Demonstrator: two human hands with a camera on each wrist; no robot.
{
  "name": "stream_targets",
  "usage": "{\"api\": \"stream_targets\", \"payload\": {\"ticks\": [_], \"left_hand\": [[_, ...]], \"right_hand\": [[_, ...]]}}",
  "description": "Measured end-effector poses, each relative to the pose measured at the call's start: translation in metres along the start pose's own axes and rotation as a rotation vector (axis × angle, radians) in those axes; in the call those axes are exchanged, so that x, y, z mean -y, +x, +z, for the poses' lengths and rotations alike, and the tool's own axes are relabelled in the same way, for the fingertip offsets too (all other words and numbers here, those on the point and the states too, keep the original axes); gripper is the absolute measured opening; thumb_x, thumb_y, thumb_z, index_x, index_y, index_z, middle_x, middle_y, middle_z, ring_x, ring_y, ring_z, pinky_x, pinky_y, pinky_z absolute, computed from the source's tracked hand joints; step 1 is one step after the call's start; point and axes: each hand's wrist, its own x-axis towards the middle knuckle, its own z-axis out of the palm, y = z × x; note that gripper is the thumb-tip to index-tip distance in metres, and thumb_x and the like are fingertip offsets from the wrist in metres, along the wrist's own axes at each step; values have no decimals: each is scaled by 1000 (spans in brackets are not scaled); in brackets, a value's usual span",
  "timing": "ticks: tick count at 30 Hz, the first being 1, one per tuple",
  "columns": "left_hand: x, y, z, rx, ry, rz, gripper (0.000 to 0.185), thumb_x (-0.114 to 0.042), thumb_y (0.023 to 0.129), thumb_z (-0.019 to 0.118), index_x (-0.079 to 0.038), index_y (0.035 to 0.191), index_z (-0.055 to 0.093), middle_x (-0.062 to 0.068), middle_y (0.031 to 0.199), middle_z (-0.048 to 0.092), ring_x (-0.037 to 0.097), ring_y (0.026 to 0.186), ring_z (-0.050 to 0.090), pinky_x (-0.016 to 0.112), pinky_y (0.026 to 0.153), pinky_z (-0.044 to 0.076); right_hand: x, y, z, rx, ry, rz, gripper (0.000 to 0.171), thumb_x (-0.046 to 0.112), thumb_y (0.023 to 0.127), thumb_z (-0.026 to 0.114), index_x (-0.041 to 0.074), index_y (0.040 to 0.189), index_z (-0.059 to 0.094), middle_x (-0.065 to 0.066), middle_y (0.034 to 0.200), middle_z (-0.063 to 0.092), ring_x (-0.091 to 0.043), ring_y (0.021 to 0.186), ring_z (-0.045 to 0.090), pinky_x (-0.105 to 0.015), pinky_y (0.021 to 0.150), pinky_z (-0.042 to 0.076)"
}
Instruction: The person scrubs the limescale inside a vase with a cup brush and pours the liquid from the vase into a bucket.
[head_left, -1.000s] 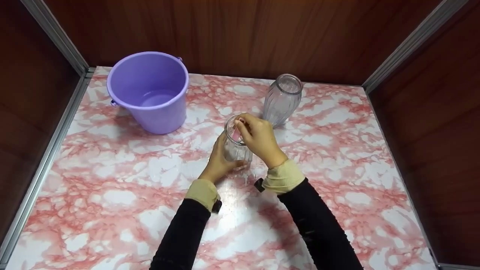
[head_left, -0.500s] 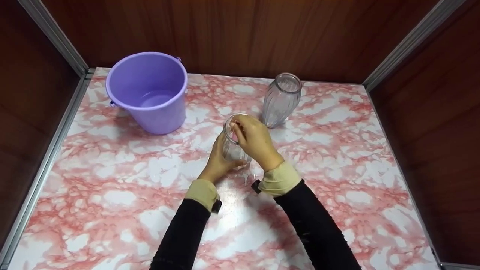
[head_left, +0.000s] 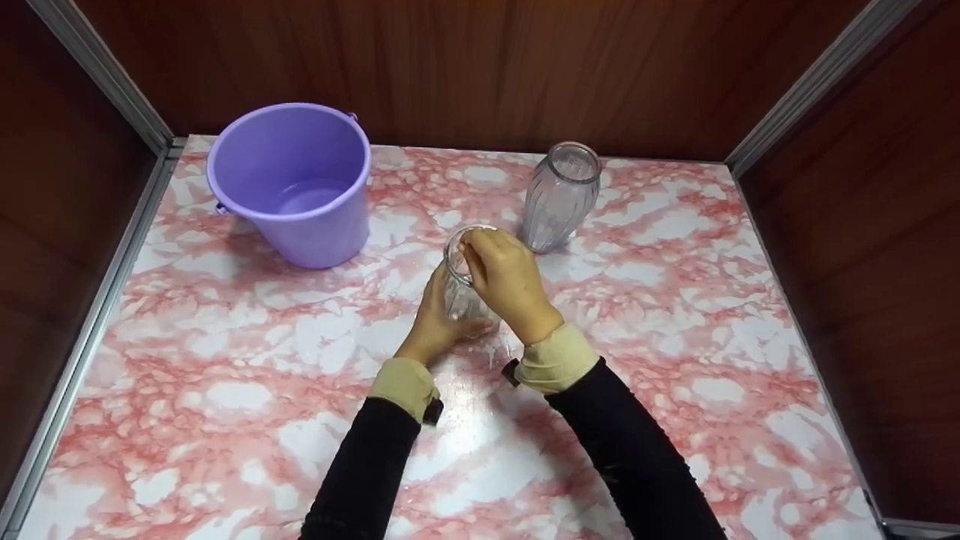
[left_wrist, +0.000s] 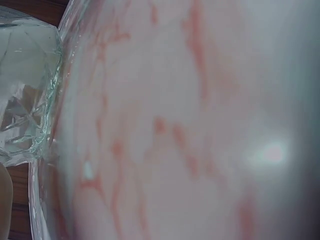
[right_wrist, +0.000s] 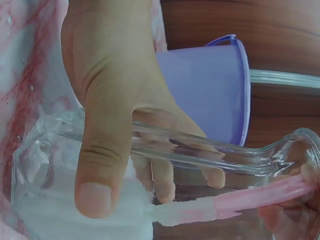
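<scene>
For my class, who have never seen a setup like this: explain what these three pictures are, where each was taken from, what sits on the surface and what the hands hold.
No machine here: a person works with two bare hands and wears three cameras. The wide picture comes from a camera on the head, looking down at a pink marbled table. The other two come from cameras on the wrists, so they are very close and partly blurred.

On the table stand a purple bucket and a ribbed glass vase. The left hand grips a small glass jar from the side. The right hand reaches into the jar's mouth with its fingers, the thumb outside the glass. The right wrist view shows a pink stick-like tool inside the jar; what it is exactly I cannot tell.
</scene>
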Motion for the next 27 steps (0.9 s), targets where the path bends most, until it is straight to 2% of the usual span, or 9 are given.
{"api": "stream_targets", "payload": {"ticks": [9, 20, 27], "left_hand": [[0, -1, 0, 7, 7, 15, 117, -19, 71, 94, -13, 161, 19, 13, 162, 27, 29, 149, 26, 44, 124, 19], [0, -1, 0, 12, -13, -24, 118, -20, 71, 94, -17, 161, 19, 12, 163, 24, 29, 151, 22, 46, 124, 19], [-1, 0, 0, 8, -7, 21, 117, -18, 71, 94, -13, 161, 19, 12, 163, 26, 28, 152, 21, 44, 125, 16]], "right_hand": [[-1, -2, 1, -31, 50, 27, 9, 8, 96, 68, 1, 97, 73, -11, 92, 74, -29, 84, 69, -41, 79, 58], [-4, 0, -2, 28, 75, 75, 14, 13, 100, 63, 0, 100, 69, -12, 89, 71, -27, 77, 69, -40, 71, 60], [-6, 2, -3, 3, 126, 107, 16, 14, 102, 62, 0, 100, 69, -10, 88, 71, -18, 68, 62, -33, 63, 56]]}}
